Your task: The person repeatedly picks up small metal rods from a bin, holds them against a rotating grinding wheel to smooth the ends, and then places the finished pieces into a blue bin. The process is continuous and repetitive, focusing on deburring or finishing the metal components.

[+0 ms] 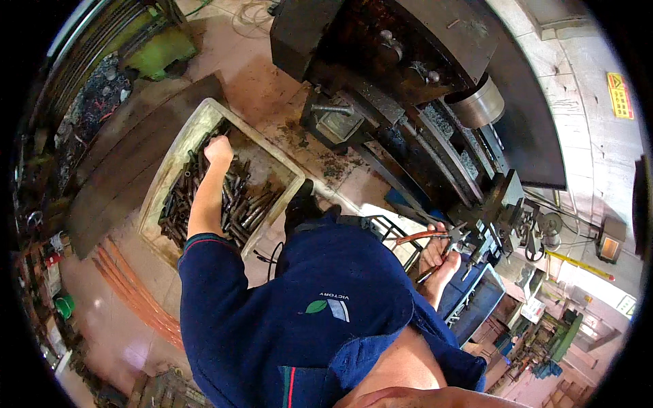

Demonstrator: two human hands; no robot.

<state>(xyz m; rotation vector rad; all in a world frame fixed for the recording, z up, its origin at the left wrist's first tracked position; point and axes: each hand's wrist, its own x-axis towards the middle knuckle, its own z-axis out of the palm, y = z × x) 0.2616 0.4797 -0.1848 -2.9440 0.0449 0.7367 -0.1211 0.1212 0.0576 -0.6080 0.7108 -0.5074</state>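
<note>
My left arm stretches into a pale, dirty-rimmed plastic bin [273,144] heaped with dark metal rods [235,200], short and pipe-like. Among them, at the bin's far side, my left hand [219,149] is closed; its fingertips are hidden, so what it grips cannot be made out. On the other side of my body, my right hand [439,266] is wrapped round a pair of pliers [422,236] with orange-red handles. The pliers' metal jaws point toward the machine's fittings [486,238], close to my right hand.
A large dark lathe-like machine [408,129] with metal shavings fills the upper right. Beside my right arm stands a blue tray [476,306] with small parts. Copper-coloured rods [132,296] lie on the floor at left, near a brown sheet [139,163]. A black cable hangs by the bin.
</note>
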